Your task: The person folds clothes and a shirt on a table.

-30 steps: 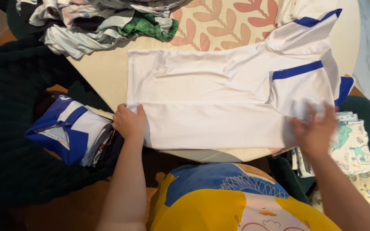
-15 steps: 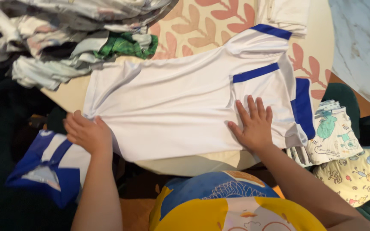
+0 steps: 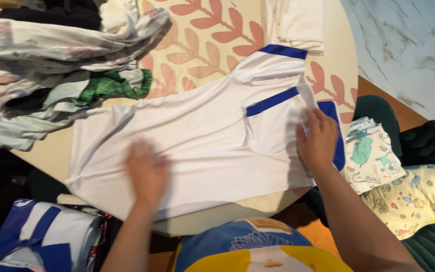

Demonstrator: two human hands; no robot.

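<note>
I see the white shirt (image 3: pixel 197 136) with blue trim lying flat across the near side of the bench (image 3: pixel 328 30). My left hand (image 3: pixel 147 174) presses on its middle, open and flat; my right hand (image 3: pixel 320 138) rests open on its right end, by the collar. A pile of clothes (image 3: pixel 51 60) sits far left.

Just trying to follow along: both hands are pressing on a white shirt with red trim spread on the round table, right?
Not quite. The trim is blue, not red, as the head view shows. Otherwise yes: the left hand and the right hand both lie flat on the white shirt, which is spread on the round table.
</note>
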